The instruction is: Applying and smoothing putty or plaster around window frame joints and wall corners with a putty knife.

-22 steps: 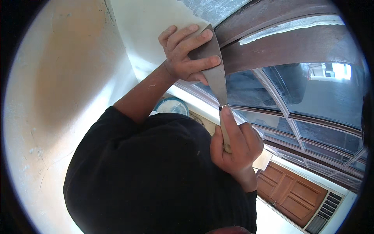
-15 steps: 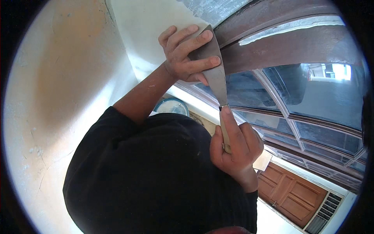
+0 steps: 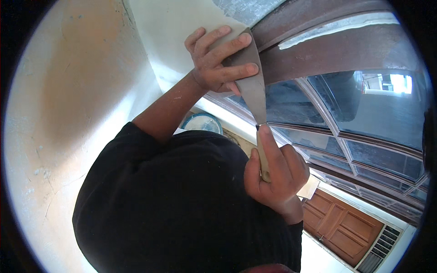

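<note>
A putty knife [image 3: 254, 93] with a wide metal blade and a pale handle lies along the pale wall strip [image 3: 175, 32] beside the brown window frame. My right hand [image 3: 283, 175] is closed round the handle, its index finger stretched up to where the blade begins. Higher up, my left hand [image 3: 214, 66] has its fingers spread, with the index and middle fingertips lying on the blade. Its thumb shows by the blade's left edge. The blade's upper left part is partly hidden behind these fingers.
Dark window panes [image 3: 382, 123] in a brown frame [image 3: 337, 52] fill the right side. On the left stands a cracked, peeling wall [image 3: 54, 113]. Below my left forearm is a round tub [image 3: 202, 122] with a blue-green rim. A wooden door [image 3: 341, 223] shows at lower right.
Hardly anything differs. The knife and both hands keep nearly the same place and hold, with only a very slight shift against the wall and window.
</note>
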`<control>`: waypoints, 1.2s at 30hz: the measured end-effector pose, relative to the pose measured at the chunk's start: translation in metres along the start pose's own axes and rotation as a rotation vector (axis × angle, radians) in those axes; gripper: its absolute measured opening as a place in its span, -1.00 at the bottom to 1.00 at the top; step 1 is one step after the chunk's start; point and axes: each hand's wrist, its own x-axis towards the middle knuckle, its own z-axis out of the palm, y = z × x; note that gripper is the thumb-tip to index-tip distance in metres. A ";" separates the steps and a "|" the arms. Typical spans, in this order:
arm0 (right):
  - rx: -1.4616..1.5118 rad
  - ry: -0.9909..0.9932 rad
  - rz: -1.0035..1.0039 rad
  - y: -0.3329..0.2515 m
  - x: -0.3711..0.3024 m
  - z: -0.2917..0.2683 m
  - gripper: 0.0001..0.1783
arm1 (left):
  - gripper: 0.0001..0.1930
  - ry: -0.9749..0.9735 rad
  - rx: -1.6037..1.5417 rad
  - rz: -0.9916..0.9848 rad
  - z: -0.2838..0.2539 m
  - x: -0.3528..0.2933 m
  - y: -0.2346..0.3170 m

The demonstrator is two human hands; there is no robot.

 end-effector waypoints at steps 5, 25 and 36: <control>-0.014 0.044 -0.024 0.005 -0.002 0.006 -0.53 | -0.50 0.015 0.036 0.006 0.002 -0.002 0.002; 0.044 -0.032 0.016 0.006 0.002 0.003 -0.53 | -0.49 0.016 0.012 0.009 -0.003 -0.004 0.002; 0.014 0.031 -0.035 0.004 0.004 0.004 -0.54 | -0.51 0.038 0.014 0.006 0.000 -0.007 0.002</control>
